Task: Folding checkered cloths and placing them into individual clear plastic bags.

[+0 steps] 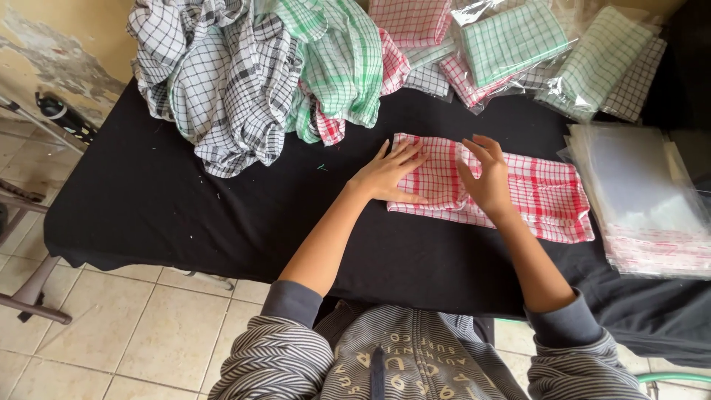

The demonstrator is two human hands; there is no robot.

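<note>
A red-and-white checked cloth [544,196] lies folded into a long strip on the black table [185,207]. My left hand [390,175] rests flat on the cloth's left end, fingers spread. My right hand [485,178] hovers or presses just right of it, near the strip's middle, fingers curled and apart. Neither hand grips anything.
A heap of loose checked cloths [252,74] in black, green and red fills the table's back left. Bagged folded cloths [518,44] lie at the back right. A stack of clear plastic bags [644,200] sits at the right edge. Tiled floor and a metal frame [29,296] lie left.
</note>
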